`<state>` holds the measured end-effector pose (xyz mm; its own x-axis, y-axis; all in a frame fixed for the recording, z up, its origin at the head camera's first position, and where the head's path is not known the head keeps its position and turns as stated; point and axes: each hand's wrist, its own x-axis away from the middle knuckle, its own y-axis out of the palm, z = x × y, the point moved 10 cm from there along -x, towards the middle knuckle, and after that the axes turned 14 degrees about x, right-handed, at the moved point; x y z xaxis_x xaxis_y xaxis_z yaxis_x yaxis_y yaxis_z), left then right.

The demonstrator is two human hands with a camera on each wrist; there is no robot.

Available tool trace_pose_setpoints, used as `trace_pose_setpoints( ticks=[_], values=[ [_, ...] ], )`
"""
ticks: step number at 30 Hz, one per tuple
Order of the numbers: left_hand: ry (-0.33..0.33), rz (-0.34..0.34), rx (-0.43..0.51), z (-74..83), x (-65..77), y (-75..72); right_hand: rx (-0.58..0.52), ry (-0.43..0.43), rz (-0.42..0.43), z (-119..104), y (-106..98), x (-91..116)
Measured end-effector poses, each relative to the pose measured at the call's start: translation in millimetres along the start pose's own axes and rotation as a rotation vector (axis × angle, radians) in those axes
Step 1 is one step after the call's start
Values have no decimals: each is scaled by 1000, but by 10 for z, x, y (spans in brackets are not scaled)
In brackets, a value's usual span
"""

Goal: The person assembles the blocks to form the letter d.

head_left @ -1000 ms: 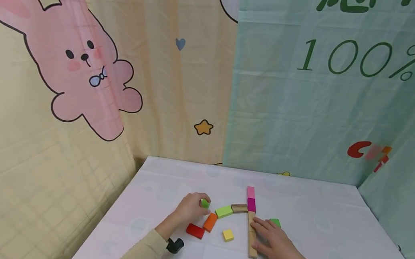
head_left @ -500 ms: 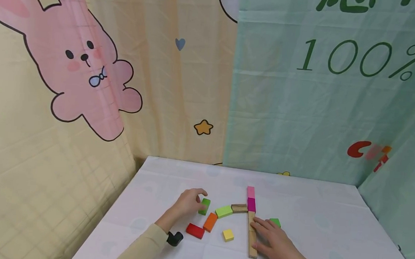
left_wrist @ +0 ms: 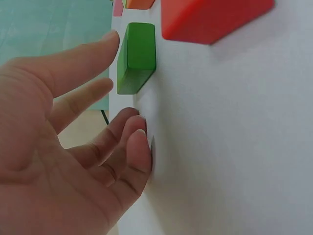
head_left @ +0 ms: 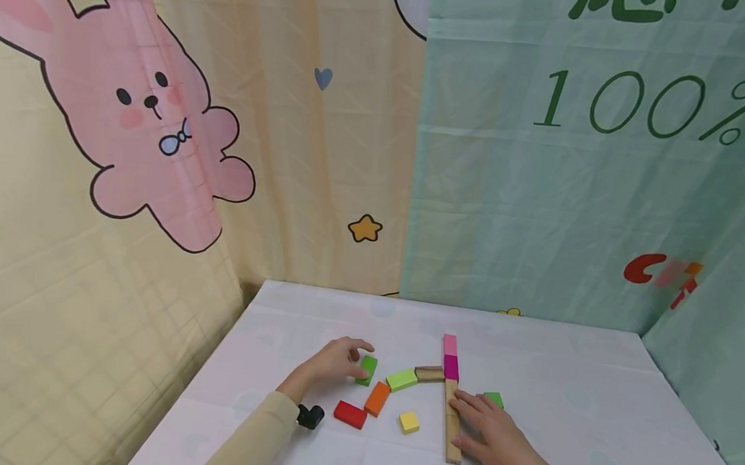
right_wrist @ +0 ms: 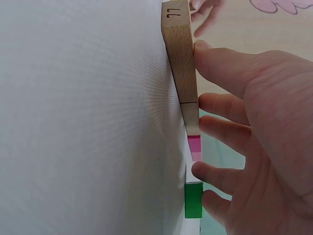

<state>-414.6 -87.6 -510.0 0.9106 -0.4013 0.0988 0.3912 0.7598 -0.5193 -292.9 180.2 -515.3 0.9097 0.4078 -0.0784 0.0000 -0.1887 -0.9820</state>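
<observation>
My left hand [head_left: 334, 359] is beside a green block [head_left: 368, 368] that lies on the table, its fingers apart. In the left wrist view, the thumb tip is right at the edge of the green block [left_wrist: 141, 46], and the other fingers are loosely bent with nothing between them. My right hand [head_left: 491, 432] rests along a straight row of two plain wooden blocks [head_left: 452, 436]. Thumb and fingertips touch the side of this row, as the right wrist view shows on the wooden block [right_wrist: 181, 63]. Another green block [head_left: 494, 399] is partly hidden behind the right fingers.
Magenta and pink blocks [head_left: 451, 357] extend the wooden row away from me. A brown block [head_left: 430, 374], a lime block [head_left: 402, 380], an orange block [head_left: 377, 398] and a red block [head_left: 350, 415] curve leftward from it. A yellow cube [head_left: 409, 422] stands inside the curve.
My left hand has let go of the green block and drawn slightly back to the left, leaving the block lying in view. The right hand has kept its place on the wooden row.
</observation>
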Motion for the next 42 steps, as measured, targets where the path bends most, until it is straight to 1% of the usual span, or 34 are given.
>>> trace_pose_setpoints(
  ticks=[3, 6, 14, 22, 27, 30, 35, 42],
  values=[
    [6, -6, 13, -73, -28, -7, 1, 0, -2, -8, -7, 0],
    [4, -16, 15, -111, -40, -1, 0, -2, -3, -14, -13, 4],
    [-11, -27, 8, -138, -37, 4, -5, -9, -9, -33, -17, 4],
    [-31, -4, 18, -122, -31, 5, -10, 9, -27, -7, 18, -8],
    [-24, 9, 10, -66, -26, 7, -11, 17, -22, 10, 18, -10],
    [-31, 19, 10, -51, -14, 9, -17, 11, -14, 4, 7, -5],
    [-42, 38, 38, -35, 17, 13, -20, 2, -6, -3, -4, 4],
    [-47, 42, 63, -33, 26, 25, -24, 7, -16, 4, -7, -4]
  ],
)
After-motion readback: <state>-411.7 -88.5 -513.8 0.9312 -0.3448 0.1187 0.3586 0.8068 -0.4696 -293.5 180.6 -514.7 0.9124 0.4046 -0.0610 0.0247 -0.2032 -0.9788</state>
